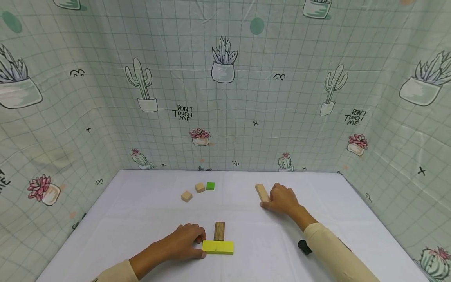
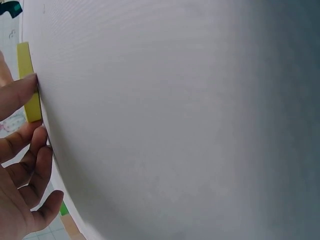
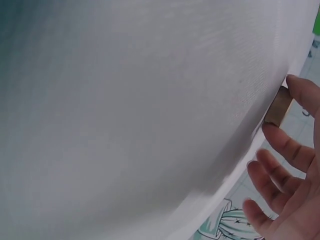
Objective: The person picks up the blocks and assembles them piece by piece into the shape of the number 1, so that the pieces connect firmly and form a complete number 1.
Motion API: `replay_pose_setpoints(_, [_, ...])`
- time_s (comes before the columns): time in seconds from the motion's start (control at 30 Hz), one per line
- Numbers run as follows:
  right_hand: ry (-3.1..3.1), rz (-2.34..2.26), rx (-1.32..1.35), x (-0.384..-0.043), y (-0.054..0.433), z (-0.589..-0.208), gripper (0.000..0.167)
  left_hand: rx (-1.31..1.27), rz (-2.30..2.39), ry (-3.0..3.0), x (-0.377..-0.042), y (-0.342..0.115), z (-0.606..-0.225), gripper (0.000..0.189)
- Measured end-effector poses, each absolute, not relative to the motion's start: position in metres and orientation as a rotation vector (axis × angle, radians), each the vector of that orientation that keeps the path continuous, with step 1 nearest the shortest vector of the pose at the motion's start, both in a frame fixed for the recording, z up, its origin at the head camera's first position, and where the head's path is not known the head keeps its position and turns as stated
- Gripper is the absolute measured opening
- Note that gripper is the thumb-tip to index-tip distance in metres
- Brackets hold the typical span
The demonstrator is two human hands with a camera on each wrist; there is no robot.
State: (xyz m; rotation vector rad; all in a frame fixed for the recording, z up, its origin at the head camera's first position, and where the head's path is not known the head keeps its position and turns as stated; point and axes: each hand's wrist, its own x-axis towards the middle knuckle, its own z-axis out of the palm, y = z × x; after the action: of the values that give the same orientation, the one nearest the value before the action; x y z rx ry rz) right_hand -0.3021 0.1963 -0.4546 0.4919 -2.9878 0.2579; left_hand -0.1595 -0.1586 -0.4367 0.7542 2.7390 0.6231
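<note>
Near the front of the table, my left hand (image 1: pixel 184 241) holds the left end of a yellow block (image 1: pixel 217 247) between thumb and fingers. In the left wrist view the thumb lies along the yellow block (image 2: pixel 30 102). A dark brown wooden block (image 1: pixel 219 231) lies flat just behind the yellow one, its near end meeting it. Farther back on the right, my right hand (image 1: pixel 283 199) pinches a pale wooden block (image 1: pixel 262 192), which rests on the table. Thumb and index finger sit on opposite sides of this wooden block (image 3: pixel 279 106) in the right wrist view.
Two pale wooden cubes (image 1: pixel 186 196) and a green cube (image 1: pixel 210 186) sit at the back left of the white table (image 1: pixel 148 211). Beside the right sleeve lies a black object (image 1: pixel 304 247), partly hidden. Patterned cloth walls (image 1: pixel 225 102) enclose the table's back and sides.
</note>
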Motion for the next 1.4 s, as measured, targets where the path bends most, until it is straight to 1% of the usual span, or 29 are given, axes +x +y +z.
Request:
replay_pose_setpoints(0.3, [-3.023,0.414,0.500,-0.300,0.196,-0.452,0.045,0.741,0.606,2.740,-0.160,-0.159,-0.438,0.029])
replay_pose_setpoints(0.5, [-3.083,0.483,0.454,-0.306,0.202,-0.445,0.052,0.752,0.607,2.742,-0.161,-0.159,-0.439,0.029])
replay_pose_setpoints(0.7, [-3.030,0.522,0.566,-0.318,0.212,-0.443,0.057,0.752,0.597,2.742,-0.162,-0.159,-0.439,0.029])
replay_pose_setpoints(0.77, [-3.023,0.537,0.623,-0.321,0.216,-0.443,0.063,0.750,0.597,2.743,-0.162,-0.159,-0.439,0.029])
replay_pose_setpoints(0.93, [-3.052,0.553,0.728,-0.328,0.221,-0.447,0.091,0.746,0.602,2.738,-0.162,-0.159,-0.439,0.029])
replay_pose_setpoints(1.07, [-3.085,0.513,0.773,-0.333,0.222,-0.448,0.105,0.745,0.611,2.732,-0.161,-0.159,-0.438,0.029])
replay_pose_setpoints(1.27, [-3.140,0.426,0.787,-0.337,0.220,-0.446,0.116,0.739,0.625,2.721,-0.161,-0.159,-0.436,0.028])
replay_pose_setpoints(1.4, [-3.173,0.402,0.800,-0.338,0.217,-0.441,0.118,0.731,0.631,2.716,-0.161,-0.158,-0.435,0.028])
